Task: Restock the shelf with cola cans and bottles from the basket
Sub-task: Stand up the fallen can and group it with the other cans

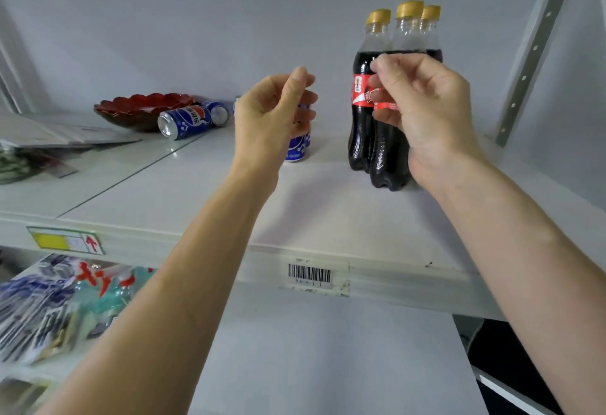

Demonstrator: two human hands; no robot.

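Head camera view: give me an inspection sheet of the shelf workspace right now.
Surface: white metal shelf, barcode label on its front edge.
Job's things: three dark cola bottles with yellow caps upright at the right; one blue cola can upright behind the left hand; two blue cans lying on their sides at the left.
Clutter: red scalloped bowl, papers at far left.
Grippers: left hand loosely curled, holding nothing; right hand fingers at the front bottle's red label.
Cables: nothing seen.
Surroundings: grey perforated upright at right; blurred packets on the lower shelf.
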